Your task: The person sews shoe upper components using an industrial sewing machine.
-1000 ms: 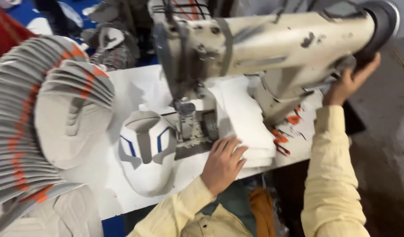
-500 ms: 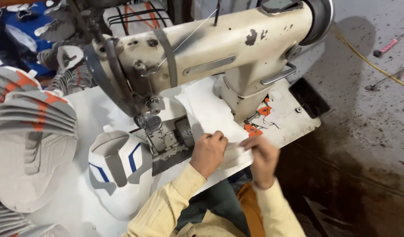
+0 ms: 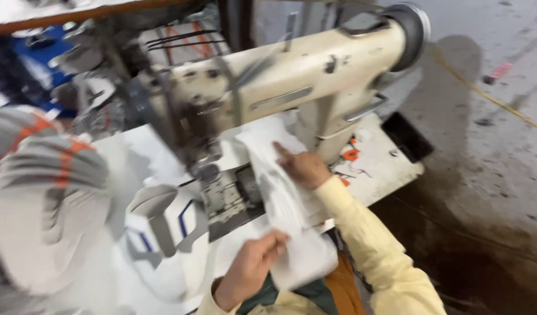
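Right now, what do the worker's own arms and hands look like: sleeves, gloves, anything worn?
Both arms wear long pale yellow sleeves of a soft, creased shirt fabric, ending at the wrists with plain cuffs. The left hand and right hand are bare: no gloves, and no rings, watch or bands that I can make out. The picture is motion-blurred, so fine detail is unclear.

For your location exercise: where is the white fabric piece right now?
In the head view, the white fabric piece lies centre-frame, held between the left hand and the right hand, just right of the sewing machine's needle plate.
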